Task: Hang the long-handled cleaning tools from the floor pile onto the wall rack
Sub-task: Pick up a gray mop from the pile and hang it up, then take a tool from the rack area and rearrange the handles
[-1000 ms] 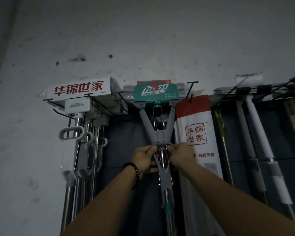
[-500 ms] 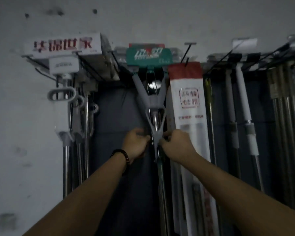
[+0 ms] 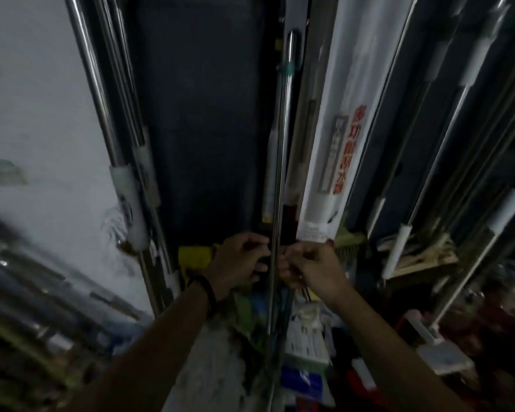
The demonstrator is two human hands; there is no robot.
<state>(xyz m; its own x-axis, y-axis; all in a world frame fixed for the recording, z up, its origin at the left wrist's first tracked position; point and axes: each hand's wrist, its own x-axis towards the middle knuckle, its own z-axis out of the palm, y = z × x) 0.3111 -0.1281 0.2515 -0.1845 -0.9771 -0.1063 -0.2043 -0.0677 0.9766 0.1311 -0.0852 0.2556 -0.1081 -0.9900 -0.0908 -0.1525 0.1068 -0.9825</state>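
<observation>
We're on the pole (image 3: 281, 144) now. It hangs upright against the dark panel (image 3: 202, 114), dropping straight between our hands and on toward the clutter (image 3: 306, 337) below. Left hand (image 3: 238, 263) and right hand (image 3: 309, 266) sit level, one on each side, equally near, fingers curled in at the shaft. Blur hides whether they truly clamp it. A white pack (image 3: 330, 144) hangs just right, and steel poles (image 3: 101, 99) hang left by the pale wall (image 3: 36, 114). It's tight here, so we'd judge that letting go wants hands drawn straight back.

stained white wall (image 3: 33, 108), perhaps dark backing panel (image 3: 202, 120)
</observation>
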